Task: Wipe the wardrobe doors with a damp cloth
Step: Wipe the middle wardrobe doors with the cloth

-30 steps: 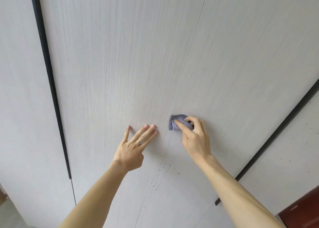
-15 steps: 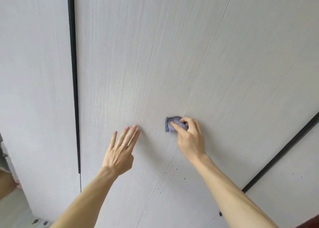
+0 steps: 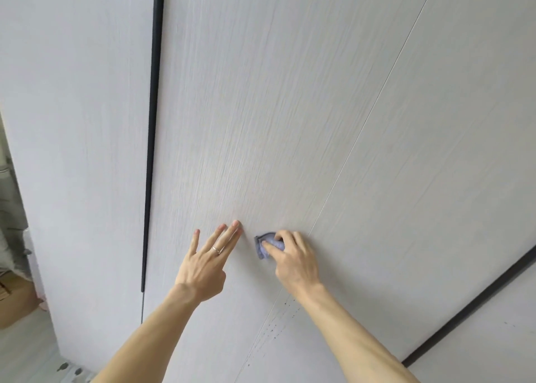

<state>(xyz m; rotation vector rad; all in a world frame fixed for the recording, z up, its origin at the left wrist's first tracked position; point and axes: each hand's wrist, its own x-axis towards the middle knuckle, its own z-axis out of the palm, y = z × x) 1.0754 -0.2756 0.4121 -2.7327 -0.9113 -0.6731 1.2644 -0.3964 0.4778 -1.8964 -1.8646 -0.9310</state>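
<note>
Pale wood-grain wardrobe doors fill the view; the left door (image 3: 232,121) and the right door (image 3: 420,150) meet at a thin seam. My right hand (image 3: 294,259) presses a small bunched blue-purple cloth (image 3: 265,246) against the left door, just left of the seam. My left hand (image 3: 207,262), with a ring on one finger, rests flat on the same door with fingers spread, its fingertips close to the cloth. Small dark specks (image 3: 278,321) dot the door along the seam below my right hand.
A black vertical strip (image 3: 150,150) edges the left door, and another black strip (image 3: 470,304) runs diagonally at the lower right. At the far left, past the wardrobe's side, a cardboard box (image 3: 14,301) stands on the floor.
My right hand has slid the cloth leftwards across the seam onto the left door. My left hand stayed flat on the door. The view has swung to the left.
</note>
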